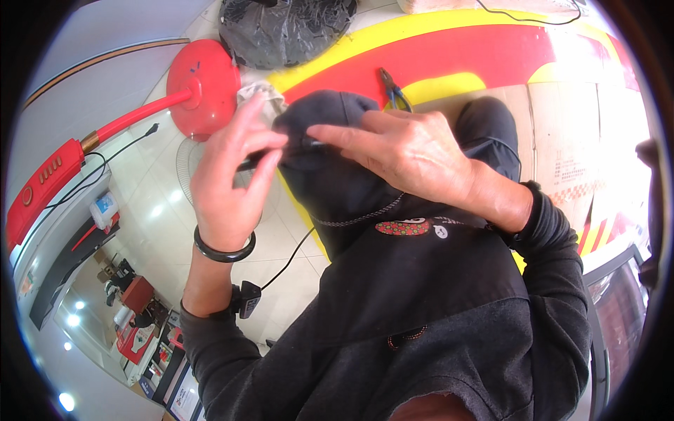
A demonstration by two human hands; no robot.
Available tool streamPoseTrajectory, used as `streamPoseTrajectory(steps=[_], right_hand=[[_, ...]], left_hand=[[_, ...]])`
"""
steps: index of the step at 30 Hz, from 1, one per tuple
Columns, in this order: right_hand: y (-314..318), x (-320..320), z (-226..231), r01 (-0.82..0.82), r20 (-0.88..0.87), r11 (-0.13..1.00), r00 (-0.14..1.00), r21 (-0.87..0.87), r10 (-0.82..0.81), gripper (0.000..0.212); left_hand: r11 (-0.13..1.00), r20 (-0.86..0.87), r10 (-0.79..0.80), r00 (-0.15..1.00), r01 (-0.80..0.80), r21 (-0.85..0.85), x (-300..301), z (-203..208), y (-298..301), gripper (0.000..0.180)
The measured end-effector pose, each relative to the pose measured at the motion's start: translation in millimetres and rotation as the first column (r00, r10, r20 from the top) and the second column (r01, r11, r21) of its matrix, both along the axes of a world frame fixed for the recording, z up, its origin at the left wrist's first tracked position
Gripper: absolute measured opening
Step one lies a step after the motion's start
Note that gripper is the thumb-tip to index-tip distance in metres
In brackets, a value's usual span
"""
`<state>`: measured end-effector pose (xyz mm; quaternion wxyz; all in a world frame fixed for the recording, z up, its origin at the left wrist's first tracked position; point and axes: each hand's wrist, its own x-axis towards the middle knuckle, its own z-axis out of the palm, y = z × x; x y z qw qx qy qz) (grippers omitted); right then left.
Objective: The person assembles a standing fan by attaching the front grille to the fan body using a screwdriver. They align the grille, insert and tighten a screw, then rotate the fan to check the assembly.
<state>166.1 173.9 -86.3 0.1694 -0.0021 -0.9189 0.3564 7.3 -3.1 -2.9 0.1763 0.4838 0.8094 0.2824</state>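
Note:
My left hand [230, 179] is raised over my left knee, with a black bangle [223, 252] round its wrist. Its thumb and index finger come together at a thin dark piece, too blurred to name; the other fingertips are smeared by motion. To its right my right hand [414, 151] is curled, index finger stretched toward the left hand. A small pale glint shows under that fingertip, but what it holds I cannot make out. Beneath both hands is the black apron [421, 281] over my lap, with a braided cord [365, 216] across it.
Pliers with blue handles [394, 91] lie on the red and yellow surface ahead. Flattened cardboard [562, 147] lies to the right. A red stand with a round base [200, 70] is at the left, near a black plastic bag [281, 35]. A black cable [288, 258] hangs by my left wrist.

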Motion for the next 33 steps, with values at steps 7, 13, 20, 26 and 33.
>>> streamPoseTrajectory(steps=[7,13,20,26,33], right_hand=[[1.0,-0.4,-0.1,-0.005,0.032,1.0,0.999,0.009,0.004,0.044],[0.2,-0.5,0.5,-0.023,0.056,1.0,0.998,0.012,0.023,0.044],[0.1,-1.0,2.5,-0.014,0.047,1.0,0.999,0.002,0.014,0.044],[-0.8,-1.3,5.6,-0.039,0.092,0.999,0.995,-0.031,0.042,0.043],[-1.1,-1.1,5.4,-0.038,0.103,0.999,0.994,-0.015,0.039,0.043]], left_hand=[[0.995,-0.298,-0.1,0.949,0.096,-0.03,-1.2,-3.8,-1.5,0.068],[1.0,-0.058,-0.013,0.998,0.012,-0.018,-0.8,-0.1,0.0,0.063],[0.996,-0.196,-0.082,0.977,0.084,0.003,-2.7,-4.5,-3.5,0.061],[0.999,-0.025,-0.023,0.999,0.024,0.029,-1.8,-5.3,-6.1,0.059],[0.995,-0.208,-0.097,0.973,0.103,0.018,-5.0,-4.6,-8.3,0.061]])
